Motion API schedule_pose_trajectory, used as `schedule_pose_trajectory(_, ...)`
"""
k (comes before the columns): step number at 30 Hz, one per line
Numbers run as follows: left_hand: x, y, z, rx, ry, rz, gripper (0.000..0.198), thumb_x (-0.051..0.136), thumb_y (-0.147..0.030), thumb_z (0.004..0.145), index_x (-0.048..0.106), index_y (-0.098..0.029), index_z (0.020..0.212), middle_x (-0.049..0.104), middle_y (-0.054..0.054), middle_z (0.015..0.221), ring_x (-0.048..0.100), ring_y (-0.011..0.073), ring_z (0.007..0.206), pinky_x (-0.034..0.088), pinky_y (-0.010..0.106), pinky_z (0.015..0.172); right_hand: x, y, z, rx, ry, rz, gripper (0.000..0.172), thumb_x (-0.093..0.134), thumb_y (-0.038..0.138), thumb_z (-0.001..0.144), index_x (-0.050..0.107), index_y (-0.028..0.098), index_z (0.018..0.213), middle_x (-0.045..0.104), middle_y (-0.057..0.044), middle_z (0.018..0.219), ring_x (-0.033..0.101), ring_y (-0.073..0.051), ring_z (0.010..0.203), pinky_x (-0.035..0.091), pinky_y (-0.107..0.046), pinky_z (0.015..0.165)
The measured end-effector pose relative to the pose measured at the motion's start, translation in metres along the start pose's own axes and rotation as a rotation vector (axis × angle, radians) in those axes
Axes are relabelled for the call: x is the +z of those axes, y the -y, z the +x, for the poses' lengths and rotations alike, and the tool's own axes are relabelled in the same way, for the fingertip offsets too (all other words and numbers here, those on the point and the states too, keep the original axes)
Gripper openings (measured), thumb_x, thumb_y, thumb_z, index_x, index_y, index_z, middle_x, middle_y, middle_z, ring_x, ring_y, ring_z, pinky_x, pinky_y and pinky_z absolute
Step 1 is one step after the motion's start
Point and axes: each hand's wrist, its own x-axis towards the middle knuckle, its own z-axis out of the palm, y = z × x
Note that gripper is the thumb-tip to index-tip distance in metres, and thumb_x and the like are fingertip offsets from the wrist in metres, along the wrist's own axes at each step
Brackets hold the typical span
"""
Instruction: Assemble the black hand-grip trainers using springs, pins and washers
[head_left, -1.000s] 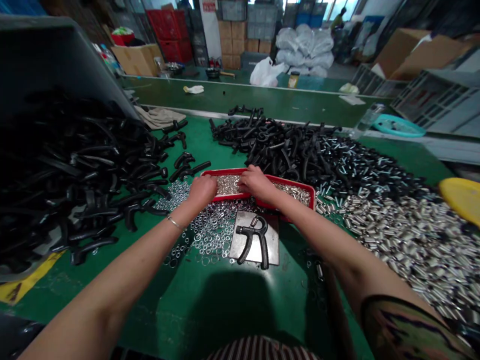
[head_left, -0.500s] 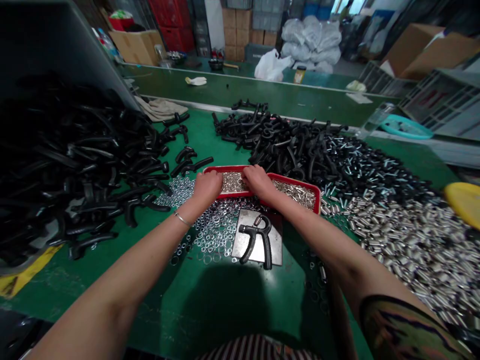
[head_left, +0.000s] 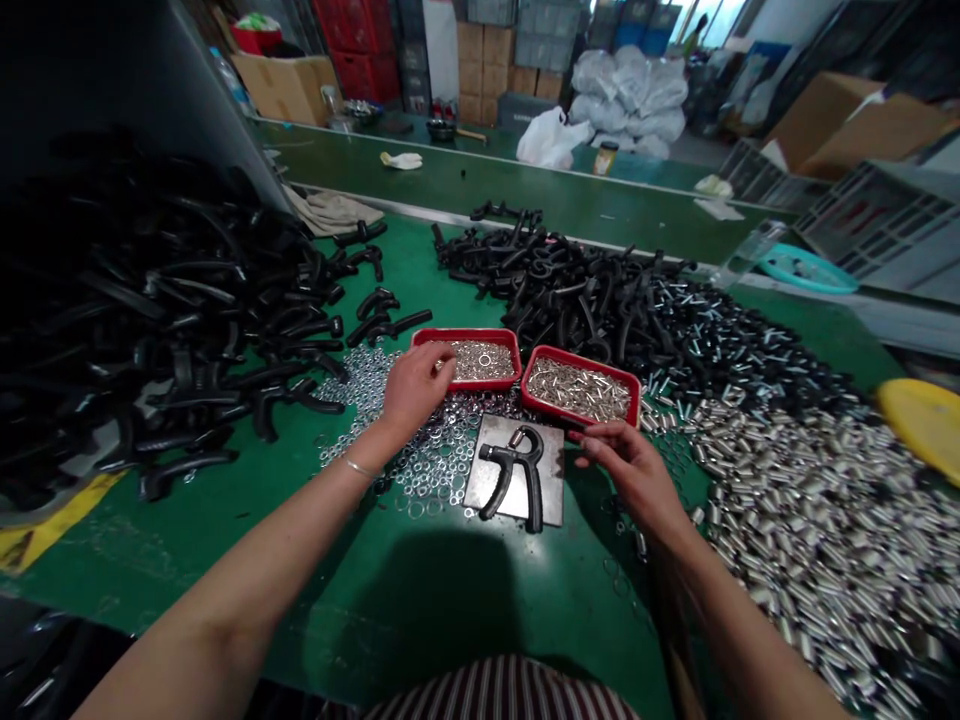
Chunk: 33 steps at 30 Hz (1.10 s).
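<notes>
Head view is showing the left hand (head_left: 414,388) curling its fingers together over the near left corner of a red tray of washers (head_left: 471,358), the fingertips pinched on something too small to make out. The right hand (head_left: 628,468) is hovering at five o'clock from a second red tray of metal pins (head_left: 582,388), fingers loosely apart; whether anything is lying between them cannot be told. A black hand gripper (head_left: 511,474) is resting on a steel plate (head_left: 549,470) between the two hands, at six o'clock from the trays.

Several things are looking risky. The left hand is pressing on the tray's edge, so the shallow tray is likely to tip or slide and spill washers into the loose washers (head_left: 431,455) already spreading over the green table (head_left: 420,590). The two trays are sitting just beside each other, so a dropped piece is apt to land in the wrong one. The big heap of pins (head_left: 810,490) at three o'clock is crowding the right forearm, and a sweep of it is likely to push pins off the table. The piles of black handles (head_left: 187,330) at nine and twelve o'clock are standing close enough to slump toward the trays.

No brand, label or legible writing is showing anywhere.
</notes>
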Motion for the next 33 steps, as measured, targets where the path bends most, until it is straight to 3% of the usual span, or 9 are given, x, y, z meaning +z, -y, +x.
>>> schedule_pose_trajectory(2,-0.003,-0.018,-0.024,0.027,0.01,-0.136,0.016,0.053,-0.03,0.097,0.065,-0.021,0.1,0.071,0.004,0.101,0.062,0.0188,0.094,0.046,0.034,0.09,0.006,-0.004,-0.005,0.047,0.025,0.047,0.025,0.074,0.04,0.083,0.064,0.021,0.097,0.07,0.0,0.087,0.069,-0.015,0.072,0.053,-0.03,0.073)
schedule_pose_trajectory(6,-0.01,-0.044,-0.069,0.044,0.148,-0.27,0.012,0.057,-0.03,0.096,0.066,-0.023,0.098,0.071,0.001,0.098,0.063,0.018,0.092,0.047,0.035,0.089,0.031,-0.017,0.002,0.066,0.126,-0.059,0.027,0.069,0.045,0.086,0.063,0.018,0.087,0.067,-0.001,0.076,0.064,-0.017,0.065,0.053,-0.032,0.066)
schedule_pose_trajectory(10,-0.021,-0.044,-0.088,-0.036,0.175,-0.301,0.012,0.056,-0.031,0.096,0.066,-0.023,0.096,0.07,0.001,0.096,0.063,0.0176,0.087,0.049,0.035,0.085,0.054,-0.03,0.009,-0.27,0.116,-0.507,0.02,0.062,0.039,0.092,0.065,0.02,0.086,0.067,-0.006,0.086,0.062,-0.023,0.082,0.052,-0.04,0.08)
schedule_pose_trajectory(13,-0.025,-0.044,-0.089,-0.028,0.185,-0.271,0.016,0.052,-0.031,0.097,0.065,-0.022,0.097,0.068,0.003,0.096,0.062,0.0187,0.091,0.049,0.036,0.086,0.062,-0.035,0.008,-0.525,0.14,-0.751,0.017,0.056,0.033,0.097,0.066,0.021,0.091,0.065,-0.009,0.093,0.058,-0.026,0.094,0.049,-0.044,0.088)
schedule_pose_trajectory(16,-0.018,-0.052,-0.087,0.033,0.236,-0.205,0.017,0.052,-0.032,0.097,0.066,-0.022,0.097,0.066,0.004,0.095,0.06,0.0199,0.093,0.048,0.037,0.087,0.064,-0.039,0.007,-0.621,0.136,-0.829,0.019,0.052,0.031,0.099,0.066,0.02,0.094,0.065,-0.011,0.096,0.057,-0.027,0.095,0.05,-0.043,0.086)
schedule_pose_trajectory(24,0.019,-0.074,-0.075,0.299,0.376,0.115,0.022,0.047,-0.028,0.099,0.066,-0.02,0.092,0.063,0.007,0.093,0.056,0.0245,0.096,0.041,0.04,0.087,0.065,-0.048,0.011,-0.693,0.092,-1.002,0.023,0.047,0.03,0.102,0.066,0.019,0.095,0.065,-0.012,0.095,0.057,-0.027,0.095,0.052,-0.043,0.085)
schedule_pose_trajectory(33,0.021,-0.08,-0.069,0.471,0.402,0.255,0.025,0.045,-0.024,0.1,0.066,-0.016,0.09,0.063,0.01,0.089,0.055,0.0264,0.091,0.038,0.043,0.084,0.066,-0.035,0.008,-0.668,0.167,-1.144,0.028,0.043,0.03,0.103,0.066,0.019,0.091,0.066,-0.014,0.094,0.055,-0.028,0.09,0.05,-0.042,0.079)
